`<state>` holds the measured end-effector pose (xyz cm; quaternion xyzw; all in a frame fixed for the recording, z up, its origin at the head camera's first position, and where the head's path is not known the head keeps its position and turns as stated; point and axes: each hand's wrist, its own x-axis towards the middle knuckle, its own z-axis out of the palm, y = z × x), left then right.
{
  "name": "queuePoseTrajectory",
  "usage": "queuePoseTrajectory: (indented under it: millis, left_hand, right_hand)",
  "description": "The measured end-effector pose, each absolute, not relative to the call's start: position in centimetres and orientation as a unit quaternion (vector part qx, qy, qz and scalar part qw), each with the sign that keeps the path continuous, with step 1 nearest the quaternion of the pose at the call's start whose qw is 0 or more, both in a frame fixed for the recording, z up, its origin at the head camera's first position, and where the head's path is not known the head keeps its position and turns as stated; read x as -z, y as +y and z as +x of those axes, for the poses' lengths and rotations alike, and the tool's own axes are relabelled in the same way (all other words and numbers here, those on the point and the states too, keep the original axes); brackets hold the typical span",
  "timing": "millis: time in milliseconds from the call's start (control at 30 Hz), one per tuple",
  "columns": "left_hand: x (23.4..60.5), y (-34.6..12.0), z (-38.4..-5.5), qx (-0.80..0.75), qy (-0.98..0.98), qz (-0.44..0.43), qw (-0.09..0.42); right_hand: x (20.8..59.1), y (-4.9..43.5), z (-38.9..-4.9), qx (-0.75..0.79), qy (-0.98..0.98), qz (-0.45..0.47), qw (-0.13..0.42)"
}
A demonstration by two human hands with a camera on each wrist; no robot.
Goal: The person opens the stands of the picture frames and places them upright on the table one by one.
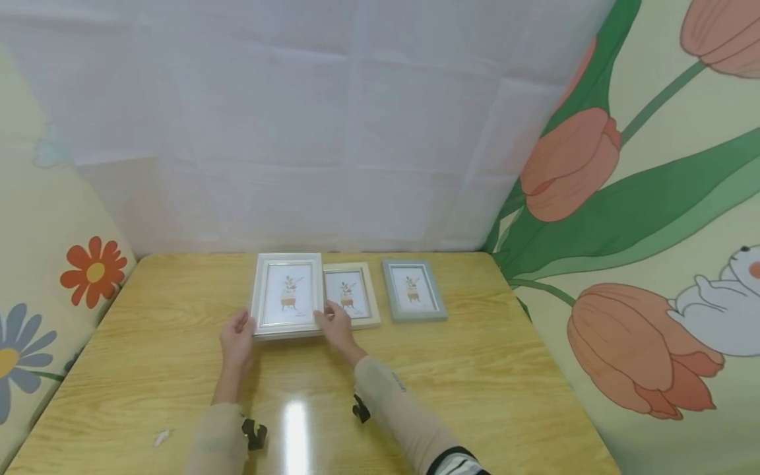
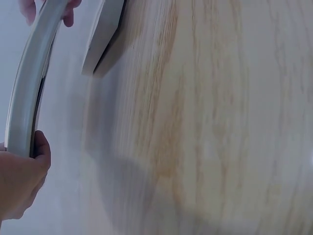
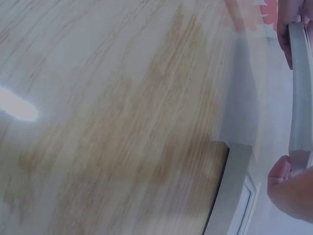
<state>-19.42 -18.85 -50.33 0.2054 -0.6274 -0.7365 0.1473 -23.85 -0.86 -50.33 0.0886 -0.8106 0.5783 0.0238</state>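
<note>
A white picture frame (image 1: 258, 297) with a plant print is gripped at its lower corners by both hands. My left hand (image 1: 237, 340) holds the left edge, and my right hand (image 1: 340, 330) pinches the right edge. In the left wrist view the white frame (image 2: 27, 88) is seen edge-on, raised off the table, with the left hand's fingers (image 2: 42, 147) curled behind it. The right wrist view shows its side (image 3: 300, 103) too, above a cream frame (image 3: 227, 196) lying on the table. In the head view the white frame partly covers this cream frame (image 1: 373, 297).
A grey-blue picture frame (image 1: 442, 290) with a similar print lies to the right of the cream one. The wooden table (image 1: 487, 382) meets a white cloth (image 1: 356, 165) at its back. A small white scrap (image 1: 161, 437) lies near the front left.
</note>
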Motion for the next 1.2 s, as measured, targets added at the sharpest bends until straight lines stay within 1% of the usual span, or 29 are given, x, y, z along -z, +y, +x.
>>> queuePoseTrajectory:
  millis: [167,300,567,667,700,800,900,933,1133,1200]
  left_hand:
    - [49.9,-18.1,-19.2,0.756,-0.606,0.194,0.154]
    - [49.8,-17.7,-19.1,0.773,-0.590,0.182,0.146]
    - [50.3,-16.4,-19.0,0.791,-0.579,0.155,0.121]
    - [50.2,-15.8,-19.0,0.793,-0.579,0.146,0.117]
    - [50.2,-15.7,-19.0,0.794,-0.579,0.144,0.116]
    - [50.2,-15.4,-19.0,0.797,-0.578,0.133,0.114]
    - [50.3,-15.1,-18.9,0.803,-0.573,0.123,0.113]
    - [50.3,-15.0,-18.9,0.804,-0.572,0.120,0.112]
    - [50.5,-14.4,-18.9,0.800,-0.585,0.102,0.091]
    - [50.5,-14.3,-18.9,0.801,-0.586,0.096,0.084]
  right_hand:
    - [50.1,-0.5,-24.3,-0.581,-0.812,0.053,0.019]
    - [49.8,-0.1,-24.4,-0.584,-0.811,0.023,0.011]
    - [50.3,1.3,-24.7,-0.594,-0.804,-0.004,0.024]
    - [51.0,2.0,-25.1,-0.597,-0.802,0.001,0.038]
    - [52.4,2.3,-25.9,-0.603,-0.796,0.021,0.055]
    - [53.0,2.9,-26.3,-0.604,-0.795,0.027,0.058]
    - [52.7,3.3,-26.0,-0.602,-0.797,0.015,0.051]
    - [51.3,3.3,-25.3,-0.596,-0.802,-0.008,0.036]
    - [50.4,4.4,-24.6,-0.583,-0.811,-0.016,0.033]
    - [50.2,4.7,-24.5,-0.580,-0.814,-0.022,0.024]
